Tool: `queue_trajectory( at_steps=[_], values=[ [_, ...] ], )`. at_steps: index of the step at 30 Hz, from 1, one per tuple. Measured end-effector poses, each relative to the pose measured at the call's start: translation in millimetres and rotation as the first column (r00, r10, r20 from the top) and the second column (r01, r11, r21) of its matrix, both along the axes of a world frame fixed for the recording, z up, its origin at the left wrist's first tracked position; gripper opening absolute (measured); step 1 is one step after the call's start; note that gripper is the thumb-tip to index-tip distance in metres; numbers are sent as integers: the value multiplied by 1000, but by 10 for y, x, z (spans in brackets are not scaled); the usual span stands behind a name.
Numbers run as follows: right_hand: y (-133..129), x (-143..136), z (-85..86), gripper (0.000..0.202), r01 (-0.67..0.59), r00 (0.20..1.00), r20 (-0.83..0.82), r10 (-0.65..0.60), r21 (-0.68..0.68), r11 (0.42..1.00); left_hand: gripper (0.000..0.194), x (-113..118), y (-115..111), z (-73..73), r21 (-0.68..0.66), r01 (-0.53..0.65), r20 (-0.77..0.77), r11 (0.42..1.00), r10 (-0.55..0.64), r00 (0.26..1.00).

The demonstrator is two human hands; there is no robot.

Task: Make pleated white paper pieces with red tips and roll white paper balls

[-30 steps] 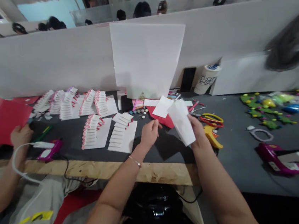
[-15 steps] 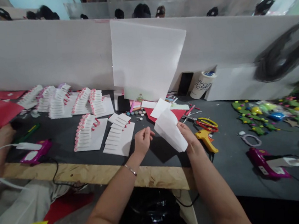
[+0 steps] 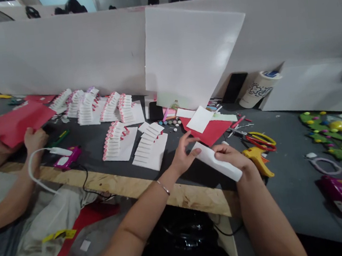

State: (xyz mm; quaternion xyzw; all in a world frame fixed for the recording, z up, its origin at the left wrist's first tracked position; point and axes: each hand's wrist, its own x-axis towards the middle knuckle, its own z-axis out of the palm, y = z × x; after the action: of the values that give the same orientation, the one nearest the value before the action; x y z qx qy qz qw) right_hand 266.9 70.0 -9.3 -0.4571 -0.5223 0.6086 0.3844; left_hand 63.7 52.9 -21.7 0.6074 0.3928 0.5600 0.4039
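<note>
A folded strip of white paper (image 3: 219, 161) hangs over the table's front part, held near its middle by my right hand (image 3: 230, 156). At the strip's upper left end is my left hand (image 3: 184, 153), its fingers apart and the thumb by the paper's edge. Just beyond lies a red paper (image 3: 210, 135) with a white card (image 3: 200, 119) on it. Left of my hands, white cards with fanned paper strips (image 3: 150, 148) rest on the dark table.
Scissors (image 3: 259, 140) and a yellow glue gun (image 3: 257, 160) lie right of my right hand. A cup (image 3: 258, 90) and phone (image 3: 235, 87) stand behind. At left, a person's hands hold red paper (image 3: 20, 121) near a purple device (image 3: 67, 158).
The white paper has gone from a loose curl to a flat, narrow strip. My left hand has opened and come to its end. The view has shifted left.
</note>
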Motion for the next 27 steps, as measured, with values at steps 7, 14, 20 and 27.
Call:
queue_trajectory(
  at_steps=[7, 14, 20, 27],
  values=[
    [108, -52, 144, 48, 133, 984, -108, -144, -106, 985, 44, -34, 54, 33, -395, 47, 201, 918, 36, 979],
    [250, -71, -52, 55, 258, 906, -306, -291, -145, 955, 26, -95, 165, -41, -440, -213, 218, 872, 334, 917],
    [265, -128, -196, 51, 206, 936, -262, -236, -138, 969, 23, -97, 185, -93, -326, -319, 171, 890, 387, 906],
    [336, -89, -292, 40, 441, 840, -320, -437, -65, 895, 28, -37, 137, -78, -328, -221, 131, 918, 276, 952]
  ],
)
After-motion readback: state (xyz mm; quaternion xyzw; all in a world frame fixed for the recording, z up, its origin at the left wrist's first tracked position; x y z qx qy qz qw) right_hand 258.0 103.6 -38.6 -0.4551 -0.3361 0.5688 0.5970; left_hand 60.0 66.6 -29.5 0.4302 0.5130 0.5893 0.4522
